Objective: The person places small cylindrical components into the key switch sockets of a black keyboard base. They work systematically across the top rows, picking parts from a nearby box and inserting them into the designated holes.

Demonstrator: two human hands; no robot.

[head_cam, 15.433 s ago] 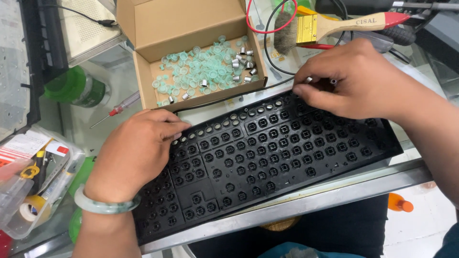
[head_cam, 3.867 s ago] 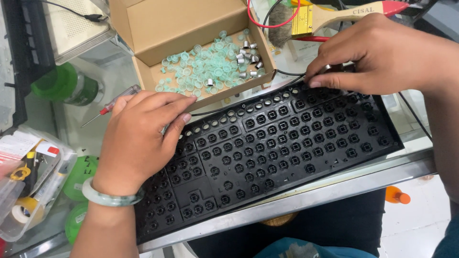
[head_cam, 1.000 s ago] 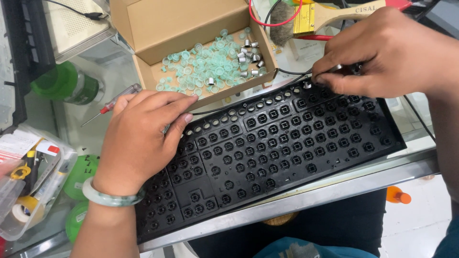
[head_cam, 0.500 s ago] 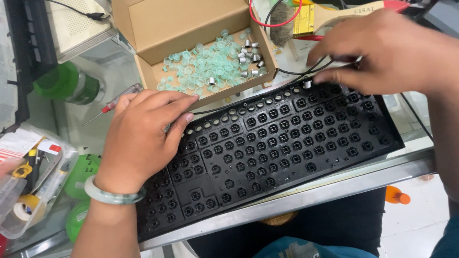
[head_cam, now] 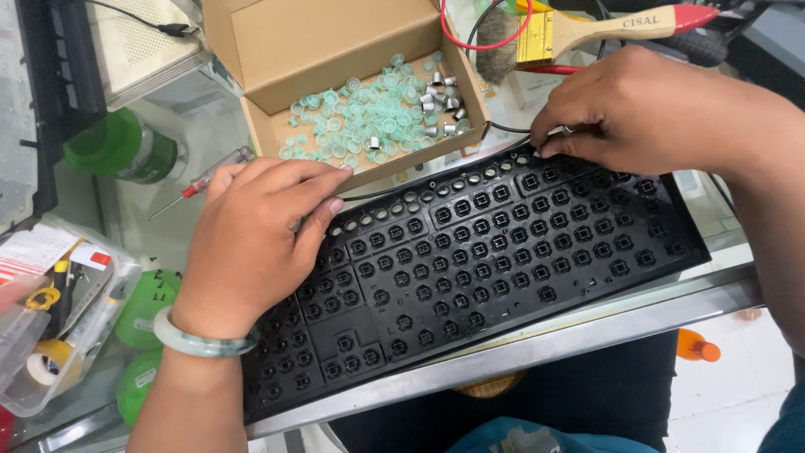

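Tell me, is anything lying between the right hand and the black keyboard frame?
Nothing visible does. The right hand already rests its fingertips on the far top edge of the keyboard frame. The left hand lies on its left part.

An open brown cardboard box (head_cam: pixel 335 50) sat just beyond the left hand (head_cam: pixel 251 243), holding pale green caps and small silver pieces. Left of that hand lay a clear plastic container (head_cam: pixel 63 310) bearing a white and red label (head_cam: pixel 38 252). Farther off stood a green bottle (head_cam: pixel 117 151) with a dark label.
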